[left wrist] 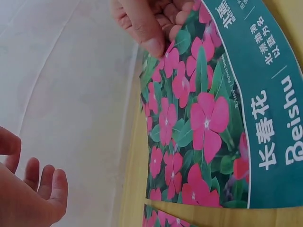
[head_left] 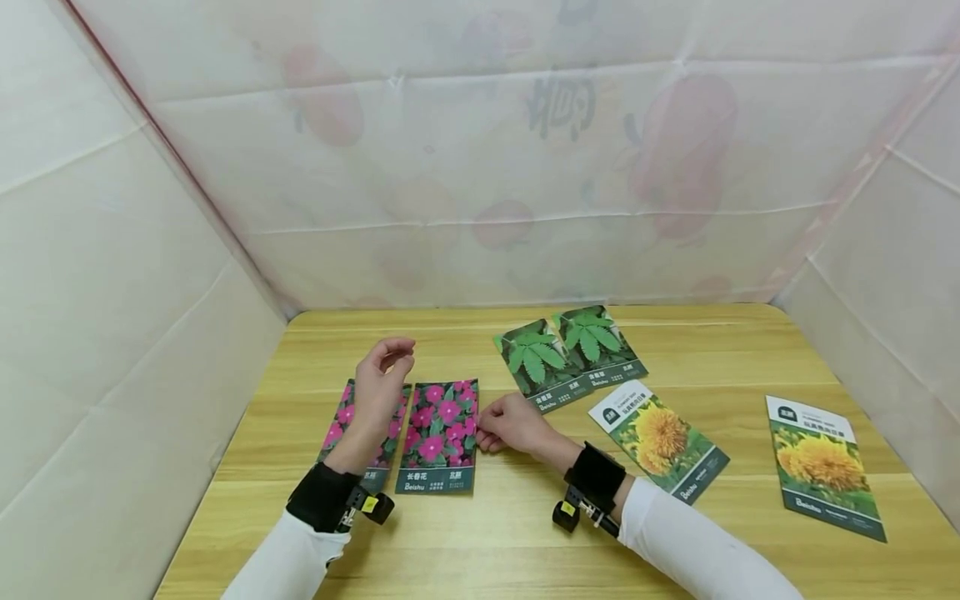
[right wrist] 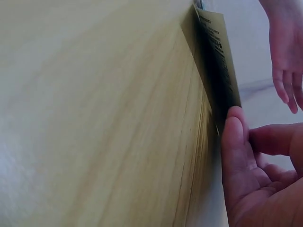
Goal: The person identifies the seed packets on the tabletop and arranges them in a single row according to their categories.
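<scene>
My right hand [head_left: 517, 423] pinches the right edge of a seed packet printed with pink flowers [head_left: 438, 425], between thumb and fingers. In the right wrist view, that packet [right wrist: 218, 56] appears edge-on, tipped up from the wood with its printed back showing. Just to its left, a second pink-flower packet [head_left: 341, 425] lies partly hidden under my left forearm. Above that one hovers my left hand [head_left: 381, 387], its fingers loosely bent and holding nothing. In the left wrist view, the left hand [left wrist: 33, 189] is apart from the pinched packet.
Two green-leaf packets [head_left: 536, 362] overlap near the back middle of the wooden table [head_left: 495, 533]. A yellow-flower packet [head_left: 660, 437] lies beyond my right wrist, and another yellow-flower packet [head_left: 823, 462] is farther right. Pale fabric walls [head_left: 450, 167] enclose the back and sides.
</scene>
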A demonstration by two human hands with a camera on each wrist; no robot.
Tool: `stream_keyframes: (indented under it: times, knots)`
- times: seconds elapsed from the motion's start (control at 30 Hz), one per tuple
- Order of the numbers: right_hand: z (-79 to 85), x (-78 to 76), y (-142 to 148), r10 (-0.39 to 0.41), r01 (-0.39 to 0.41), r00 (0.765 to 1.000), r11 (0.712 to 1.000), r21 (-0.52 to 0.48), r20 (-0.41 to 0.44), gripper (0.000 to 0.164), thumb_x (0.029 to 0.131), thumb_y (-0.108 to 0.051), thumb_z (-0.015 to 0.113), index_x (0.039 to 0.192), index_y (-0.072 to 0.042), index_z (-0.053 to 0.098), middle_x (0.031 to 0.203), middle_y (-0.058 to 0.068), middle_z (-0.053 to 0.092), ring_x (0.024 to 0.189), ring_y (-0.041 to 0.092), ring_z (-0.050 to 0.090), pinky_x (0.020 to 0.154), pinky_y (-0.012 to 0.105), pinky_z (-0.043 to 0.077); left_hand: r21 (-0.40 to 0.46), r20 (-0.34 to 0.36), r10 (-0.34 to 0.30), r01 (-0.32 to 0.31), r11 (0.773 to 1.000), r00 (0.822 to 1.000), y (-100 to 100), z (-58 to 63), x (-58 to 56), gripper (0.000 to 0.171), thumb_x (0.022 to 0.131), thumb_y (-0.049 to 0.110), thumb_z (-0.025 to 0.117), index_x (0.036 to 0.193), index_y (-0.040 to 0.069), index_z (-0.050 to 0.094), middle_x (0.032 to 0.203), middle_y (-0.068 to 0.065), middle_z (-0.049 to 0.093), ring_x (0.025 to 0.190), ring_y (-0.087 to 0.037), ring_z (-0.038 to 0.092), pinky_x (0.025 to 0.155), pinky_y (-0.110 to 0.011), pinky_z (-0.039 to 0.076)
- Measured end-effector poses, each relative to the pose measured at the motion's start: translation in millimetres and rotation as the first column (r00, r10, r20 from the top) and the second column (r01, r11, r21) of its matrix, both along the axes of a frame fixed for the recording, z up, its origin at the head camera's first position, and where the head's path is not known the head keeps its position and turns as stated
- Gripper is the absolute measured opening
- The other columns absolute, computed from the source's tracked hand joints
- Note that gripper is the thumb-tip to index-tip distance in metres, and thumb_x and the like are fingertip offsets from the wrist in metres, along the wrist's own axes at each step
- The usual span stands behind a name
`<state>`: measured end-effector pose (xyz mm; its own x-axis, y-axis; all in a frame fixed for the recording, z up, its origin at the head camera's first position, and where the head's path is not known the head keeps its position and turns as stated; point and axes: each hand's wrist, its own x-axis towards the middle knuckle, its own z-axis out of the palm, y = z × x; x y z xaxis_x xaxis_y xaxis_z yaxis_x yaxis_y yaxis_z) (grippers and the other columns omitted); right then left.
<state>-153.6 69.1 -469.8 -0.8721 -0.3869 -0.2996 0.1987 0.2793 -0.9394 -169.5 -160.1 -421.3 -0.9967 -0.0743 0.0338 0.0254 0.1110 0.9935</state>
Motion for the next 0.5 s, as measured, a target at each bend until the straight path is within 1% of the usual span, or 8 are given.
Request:
stream_keyframes:
  times: [0.07, 0.17, 0.27, 0.3, 0.33, 0.4, 0.43, 0.5]
  knots:
    - [-0.3, 0.4, -0.2, 0.012, -0.012, 1.0, 1.0, 0.002, 0.013, 0.023, 0.104, -0.001, 0.055, 0.104, 0.012, 0.075, 0.08, 0.013, 0.073, 0.067, 0.015, 0.071, 0.068, 0.03, 0.064, -0.006, 0.009, -0.004, 0.004, 1.0, 1.0, -1.6, -0.3, 0.4, 0.029, 0.107, 0.008, 0.053, 0.134, 0.0, 0.059, 0.137, -0.015, 0.057, 0.128, -0.022, 0.053, 0.062, -0.025, 0.036]
    - [-0.6, 0.9, 0.3, 0.035, -0.035, 0.999, 0.999, 0.016, 0.018, 0.024, 0.105, -0.002, 0.055, 0.108, 0.012, 0.074, 0.081, 0.013, 0.074, 0.068, 0.015, 0.072, 0.068, 0.03, 0.064, -0.043, 0.009, -0.027, 0.028, 0.999, 1.0, -4.4, -1.0, 1.3, 0.029, 0.107, 0.008, 0.053, 0.134, 0.002, 0.06, 0.139, -0.014, 0.056, 0.132, -0.025, 0.052, 0.075, -0.025, 0.045]
    - [0.5, 1.4, 2.7, 0.055, -0.053, 0.998, 0.996, 0.074, -0.028, 0.024, 0.105, -0.003, 0.055, 0.109, 0.011, 0.074, 0.08, 0.011, 0.074, 0.07, 0.016, 0.072, 0.068, 0.03, 0.064, -0.171, -0.021, -0.102, 0.097, 0.981, 0.995, -6.4, -2.3, 3.8, 0.029, 0.107, 0.01, 0.054, 0.134, 0.003, 0.061, 0.144, -0.014, 0.052, 0.137, -0.03, 0.048, 0.103, -0.036, 0.046]
    - [1.6, 1.6, 4.1, 0.058, -0.053, 0.997, 0.994, 0.098, -0.047, 0.024, 0.105, -0.004, 0.056, 0.109, 0.01, 0.074, 0.08, 0.01, 0.074, 0.07, 0.017, 0.072, 0.067, 0.03, 0.063, -0.234, -0.035, -0.141, 0.129, 0.964, 0.989, -7.1, -3.6, 5.0, 0.029, 0.107, 0.01, 0.055, 0.135, 0.003, 0.062, 0.146, -0.015, 0.05, 0.135, -0.032, 0.049, 0.103, -0.042, 0.046]
    - [3.0, 1.8, 5.9, 0.063, -0.053, 0.996, 0.991, 0.124, -0.071, 0.024, 0.105, -0.005, 0.056, 0.108, 0.009, 0.075, 0.08, 0.009, 0.074, 0.071, 0.018, 0.073, 0.067, 0.03, 0.063, -0.309, -0.052, -0.183, 0.158, 0.938, 0.982, -7.6, -5.2, 6.3, 0.029, 0.107, 0.009, 0.056, 0.134, 0.002, 0.063, 0.147, -0.017, 0.048, 0.135, -0.035, 0.049, 0.102, -0.046, 0.047]
    - [6.4, 2.4, 10.0, 0.076, -0.051, 0.988, 0.982, 0.183, -0.132, 0.024, 0.104, -0.007, 0.057, 0.104, 0.006, 0.076, 0.078, 0.007, 0.074, 0.071, 0.019, 0.072, 0.066, 0.03, 0.063, -0.487, -0.089, -0.271, 0.195, 0.851, 0.959, -8.3, -9.8, 9.3, 0.029, 0.105, 0.011, 0.061, 0.132, 0.003, 0.066, 0.149, -0.021, 0.047, 0.129, -0.039, 0.053, 0.095, -0.052, 0.049]
    - [8.2, 2.7, 12.3, 0.084, -0.047, 0.982, 0.976, 0.214, -0.168, 0.024, 0.103, -0.009, 0.057, 0.103, 0.005, 0.077, 0.078, 0.006, 0.074, 0.07, 0.018, 0.072, 0.065, 0.029, 0.062, -0.578, -0.102, -0.314, 0.2, 0.791, 0.944, -8.8, -13.1, 11.4, 0.029, 0.103, 0.012, 0.065, 0.131, 0.004, 0.067, 0.15, -0.023, 0.046, 0.127, -0.041, 0.054, 0.093, -0.055, 0.05]
    - [12.4, 3.6, 17.1, 0.095, -0.026, 0.966, 0.961, 0.277, -0.239, 0.023, 0.103, -0.01, 0.058, 0.105, 0.002, 0.078, 0.078, 0.003, 0.073, 0.067, 0.016, 0.068, 0.062, 0.028, 0.058, -0.733, -0.102, -0.389, 0.195, 0.652, 0.916, -10.5, -20.8, 16.3, 0.033, 0.1, 0.019, 0.071, 0.131, 0.007, 0.069, 0.152, -0.027, 0.045, 0.128, -0.048, 0.053, 0.093, -0.065, 0.049]
